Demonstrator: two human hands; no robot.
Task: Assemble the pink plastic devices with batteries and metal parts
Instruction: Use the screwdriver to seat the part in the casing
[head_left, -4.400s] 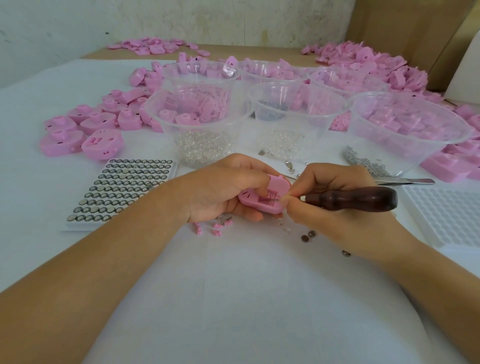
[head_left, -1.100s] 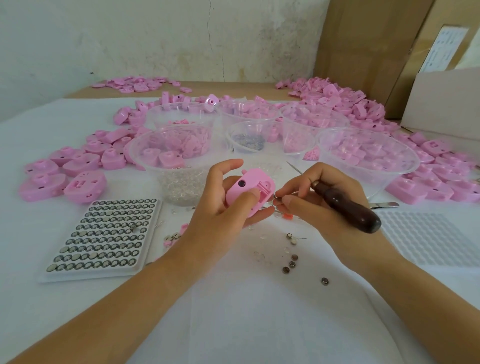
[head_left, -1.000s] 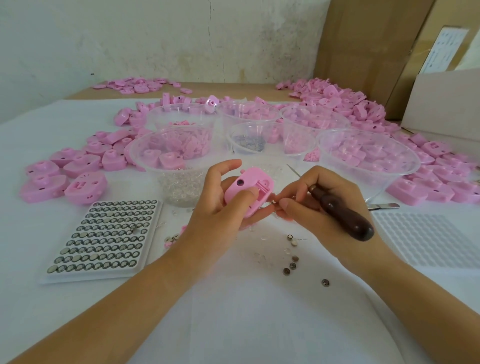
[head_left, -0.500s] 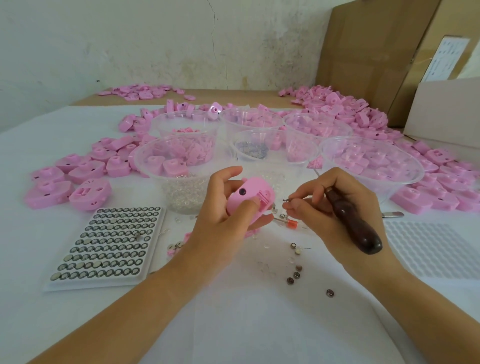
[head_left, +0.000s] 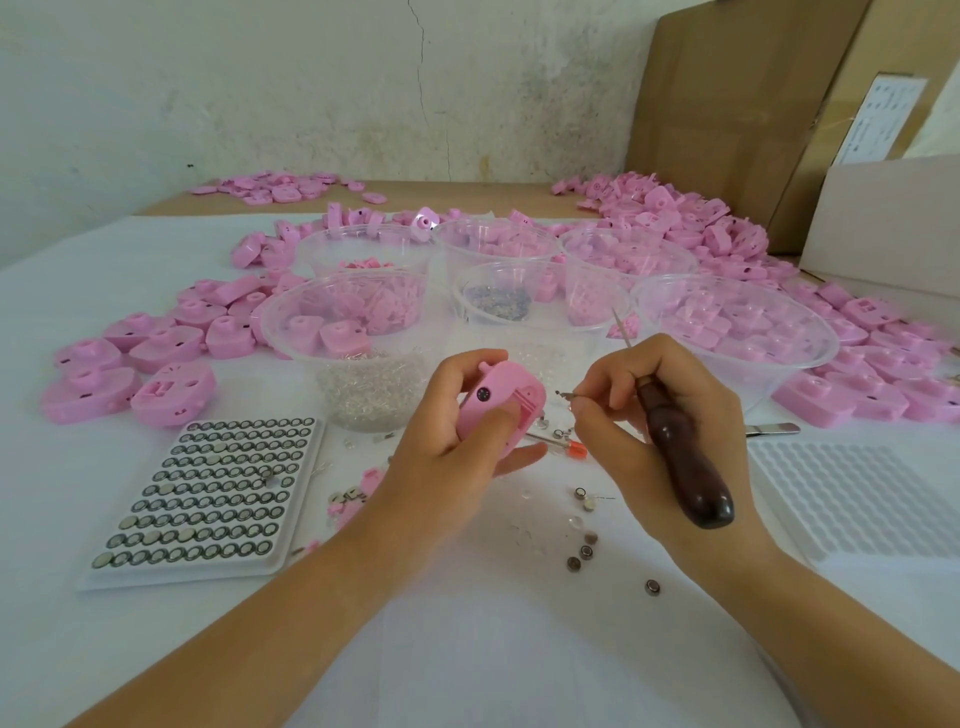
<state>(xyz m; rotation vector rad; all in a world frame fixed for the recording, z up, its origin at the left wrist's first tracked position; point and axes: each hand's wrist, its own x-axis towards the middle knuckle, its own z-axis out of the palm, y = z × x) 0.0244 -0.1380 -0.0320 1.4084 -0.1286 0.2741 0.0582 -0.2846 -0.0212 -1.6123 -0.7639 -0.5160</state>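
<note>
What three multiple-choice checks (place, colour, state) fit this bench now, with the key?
1. Where is the battery tray? A left of both hands; B inside a bowl; C on the cardboard.
2. What colour is the tool handle in the right hand? A pink; B dark brown; C white.
3. What is the left hand doing? A lying flat; B reaching into a bowl; C gripping a pink device.
Key: A, the tray sits left of the left hand; B, the handle shows dark brown in the grip; C, thumb and fingers curl round the device.
</note>
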